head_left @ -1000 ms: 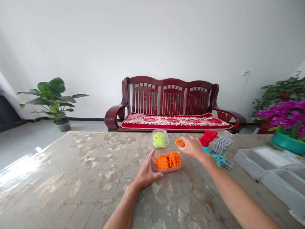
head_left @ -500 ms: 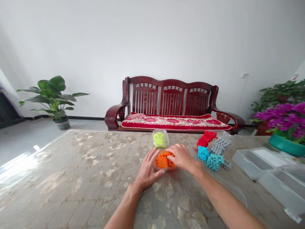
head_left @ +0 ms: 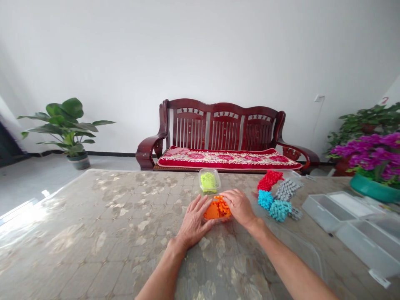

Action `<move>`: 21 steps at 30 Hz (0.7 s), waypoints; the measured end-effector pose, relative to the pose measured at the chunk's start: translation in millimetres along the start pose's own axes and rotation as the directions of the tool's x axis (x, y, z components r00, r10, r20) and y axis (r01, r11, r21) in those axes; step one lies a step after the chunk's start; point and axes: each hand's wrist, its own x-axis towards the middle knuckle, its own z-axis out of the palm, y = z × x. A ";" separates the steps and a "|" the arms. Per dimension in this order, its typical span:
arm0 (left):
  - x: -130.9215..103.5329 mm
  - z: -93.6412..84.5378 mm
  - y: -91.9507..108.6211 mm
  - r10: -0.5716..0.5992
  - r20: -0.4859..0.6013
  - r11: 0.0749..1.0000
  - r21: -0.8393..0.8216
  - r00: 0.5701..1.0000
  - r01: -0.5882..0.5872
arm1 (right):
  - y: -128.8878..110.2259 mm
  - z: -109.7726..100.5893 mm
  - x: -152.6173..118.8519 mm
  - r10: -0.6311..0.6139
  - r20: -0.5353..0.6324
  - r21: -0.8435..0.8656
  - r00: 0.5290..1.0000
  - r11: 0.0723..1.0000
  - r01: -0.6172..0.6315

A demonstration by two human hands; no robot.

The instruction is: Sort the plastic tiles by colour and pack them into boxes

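Observation:
A small clear plastic container (head_left: 216, 220) sits on the table in front of me, filled with orange building-block pieces (head_left: 215, 208). My left hand (head_left: 195, 218) wraps its left side, thumb along the near edge and fingers toward the far edge. On the opposite side, my right hand (head_left: 240, 207) curls its fingers over the right rim; the fingertips are partly hidden. Just beyond stands a second clear container (head_left: 210, 171) with yellow-green pieces (head_left: 208, 182).
To the right lie red (head_left: 269, 180), bright blue (head_left: 265, 200), grey (head_left: 288, 189) and teal block bundles (head_left: 280, 210). Further right are translucent open boxes (head_left: 325, 214) and purple flowers in a teal pot (head_left: 375, 187). A wooden bench (head_left: 223, 125) stands behind the patterned table (head_left: 125, 233).
My right hand has shifted from on top of the orange pieces to the container's right rim, uncovering more of them. The orange pieces lie lower and flatter. My left hand stays in place.

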 end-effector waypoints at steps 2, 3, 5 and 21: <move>-0.1 -1.5 2.1 0.014 -0.002 1.000 0.022 1.000 -0.014 | 2.2 0.0 -9.1 0.014 -0.066 0.037 0.998 0.999 -0.011; -0.2 -2.0 3.1 0.028 -0.005 0.999 0.033 1.000 -0.027 | 3.0 0.2 -14.3 0.017 -0.079 0.053 0.997 0.999 -0.013; -0.3 -2.7 4.9 0.055 -0.010 0.997 0.053 0.998 -0.055 | 3.6 0.4 -24.5 0.021 -0.077 0.073 0.997 0.997 -0.016; -3.0 10.0 20.2 0.033 -0.037 0.993 0.111 0.999 -0.028 | 5.3 24.3 -52.7 0.084 -0.187 0.163 0.979 0.985 -0.053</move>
